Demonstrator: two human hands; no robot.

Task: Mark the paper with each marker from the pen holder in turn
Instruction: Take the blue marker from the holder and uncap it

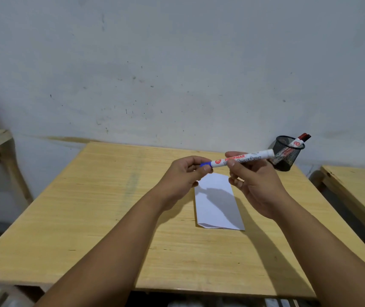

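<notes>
The wooden tabletop (88,218) fills the lower half of the frame, its far edge against the scuffed wall (177,63). Its left half and near edge lie bare. A second wooden table (358,191) stands at the right edge of the frame, apart from the first by a dark gap.

The folded white paper (217,204) lies flat just right of centre, below both hands. The black mesh pen holder (288,154) stands at the far right corner, holding a red-capped marker (299,141) that leans right.

Above the paper, the white marker (243,159) with red lettering is held nearly level. The right hand (256,185) has its grip closed around the barrel; the left hand (183,176) pinches its blue cap (205,164).
</notes>
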